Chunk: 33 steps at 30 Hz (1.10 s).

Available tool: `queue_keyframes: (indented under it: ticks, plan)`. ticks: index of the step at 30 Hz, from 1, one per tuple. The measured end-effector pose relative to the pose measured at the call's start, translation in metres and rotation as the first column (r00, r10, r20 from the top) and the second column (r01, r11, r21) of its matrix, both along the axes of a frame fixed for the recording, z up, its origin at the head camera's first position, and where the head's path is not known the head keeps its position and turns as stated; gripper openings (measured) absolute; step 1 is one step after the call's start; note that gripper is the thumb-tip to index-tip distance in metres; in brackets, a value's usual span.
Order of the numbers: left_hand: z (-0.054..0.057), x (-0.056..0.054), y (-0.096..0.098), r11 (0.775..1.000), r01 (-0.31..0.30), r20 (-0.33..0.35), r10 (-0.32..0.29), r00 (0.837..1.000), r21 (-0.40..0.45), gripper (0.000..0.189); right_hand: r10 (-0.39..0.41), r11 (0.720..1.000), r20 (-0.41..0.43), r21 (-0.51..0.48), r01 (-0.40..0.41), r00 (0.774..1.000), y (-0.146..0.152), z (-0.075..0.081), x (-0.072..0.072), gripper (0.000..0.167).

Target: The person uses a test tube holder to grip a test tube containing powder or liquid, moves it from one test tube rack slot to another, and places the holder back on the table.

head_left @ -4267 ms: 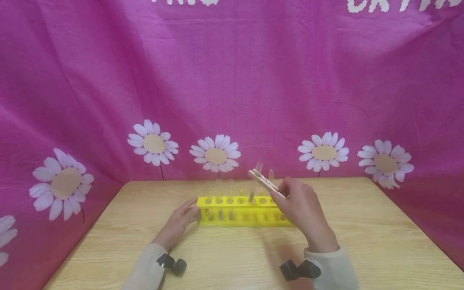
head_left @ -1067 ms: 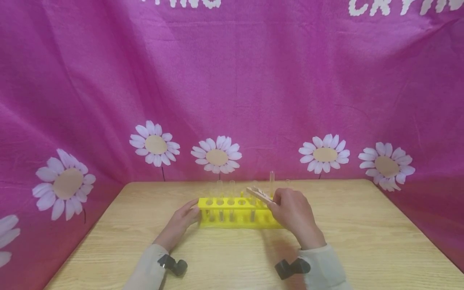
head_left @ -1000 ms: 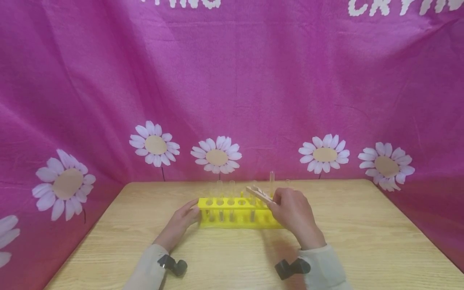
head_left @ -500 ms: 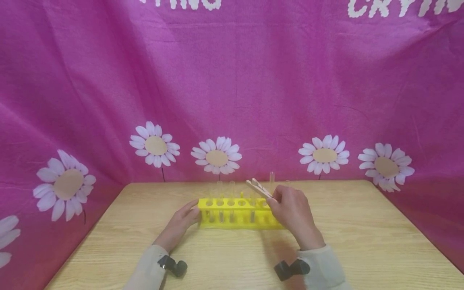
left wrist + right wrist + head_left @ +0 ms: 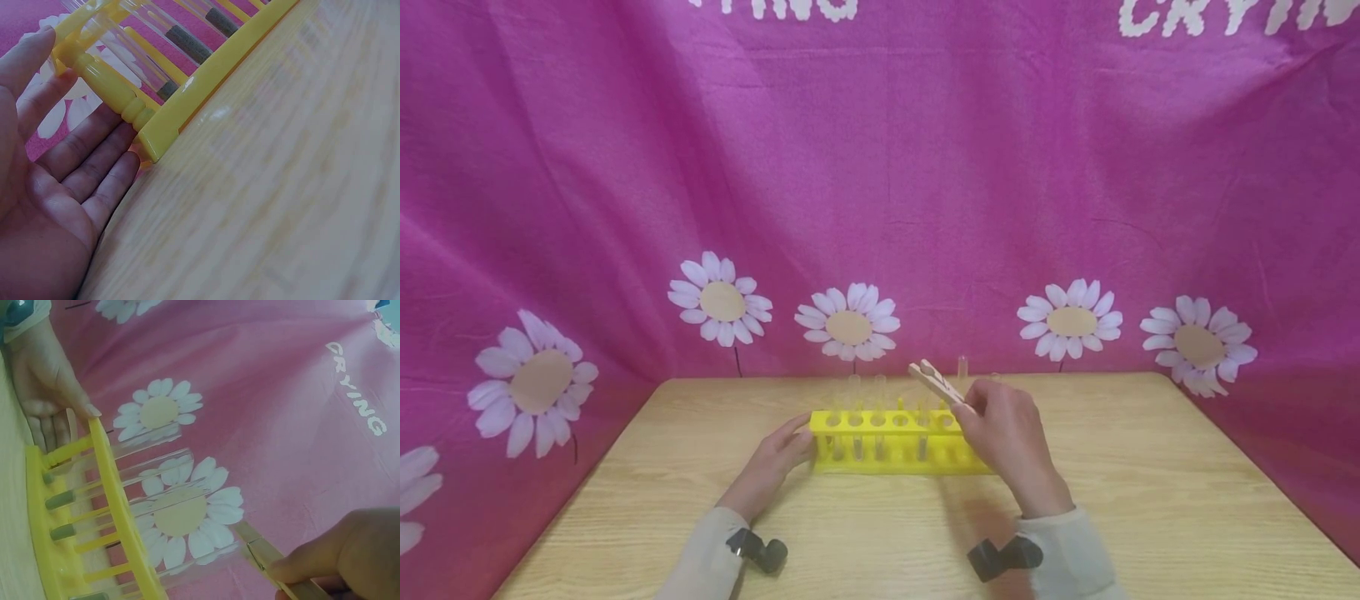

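**Firm at one end, gentle at the other**

In the head view, a yellow rack [image 5: 890, 432] is set on the wooden table [image 5: 880, 533], its left end touched by the left hand [image 5: 772, 460]. Three tubes [image 5: 857, 446] are held upright in the holes nearest that hand; past a vacant hole, a fourth tube [image 5: 922, 447] is seated. A wooden clip [image 5: 935, 382] is pinched in the right hand [image 5: 1011, 437], slanted above that fourth tube, with its tips seemingly parted. A further tube [image 5: 962, 367] is partly hidden by that hand. Glass would probably be least disturbed if the clip were held squeezed and raised straight.

In the left wrist view, the thumb is laid at the rack's top edge and the loosely stretched fingers are rested against the end post, not wrapped round it. Slightly firmer pressure would likely be wise.

In the right wrist view, the clip is shown just beside the fourth tube's mouth; whether they touch cannot be told. Neighbouring rims should be avoided, since they could be knocked.
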<state>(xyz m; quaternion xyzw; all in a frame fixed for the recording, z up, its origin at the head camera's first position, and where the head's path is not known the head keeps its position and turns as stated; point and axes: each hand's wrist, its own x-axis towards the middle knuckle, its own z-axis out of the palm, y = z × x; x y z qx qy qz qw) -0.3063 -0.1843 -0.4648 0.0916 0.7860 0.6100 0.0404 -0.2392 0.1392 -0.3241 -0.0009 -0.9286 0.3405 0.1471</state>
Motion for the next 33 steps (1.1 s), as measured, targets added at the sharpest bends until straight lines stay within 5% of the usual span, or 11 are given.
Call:
queue_keyframes:
  ticks: [22,33]
  plan:
    - [0.001,0.001,0.000,1.000,0.009,-0.005,-0.008,1.000,0.012,0.066,-0.010,0.996,-0.026,-0.087,0.008,1.000,0.005,0.015,0.012,0.012]
    - [-0.001,0.001,-0.002,0.999,0.017,-0.006,-0.017,1.000,0.032,0.067,-0.038,0.999,-0.073,-0.039,0.036,0.997,0.009,0.015,0.011,0.014]
